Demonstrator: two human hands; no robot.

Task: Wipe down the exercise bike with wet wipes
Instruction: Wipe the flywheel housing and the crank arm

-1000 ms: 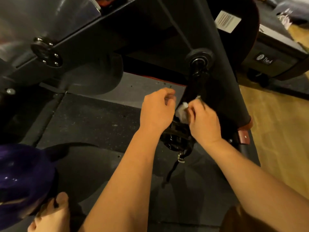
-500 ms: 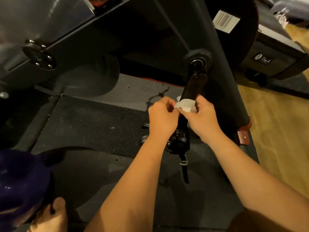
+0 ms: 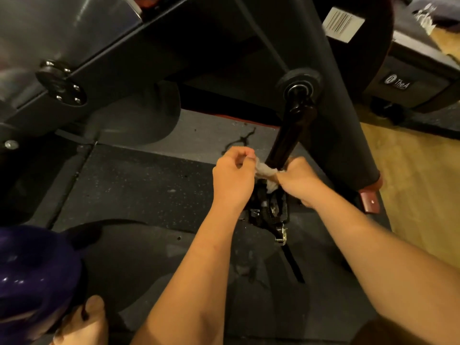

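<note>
Exercise bike (image 3: 341, 115) stands on a dark speckled rubber mat (image 3: 129, 190), seen from above and close to its black frame, with a barcode label (image 3: 342, 23) on the upper part. Its glossy black crank arm (image 3: 290, 134) points down toward the pedal (image 3: 270, 207), from which a strap with a metal buckle (image 3: 281, 235) trails across the mat. A crumpled white wet wipe (image 3: 265, 171) is stretched across the lower end of the crank arm, just above the pedal. The left hand (image 3: 232, 179) pinches one end of it between thumb and curled fingertips, and the right hand (image 3: 300, 179) is clenched round the other end. A wooden floor (image 3: 423, 195) lies to the right, a shiny purple object (image 3: 32, 270) sits at lower left, and a bare foot (image 3: 84, 322) rests beside it.
</note>
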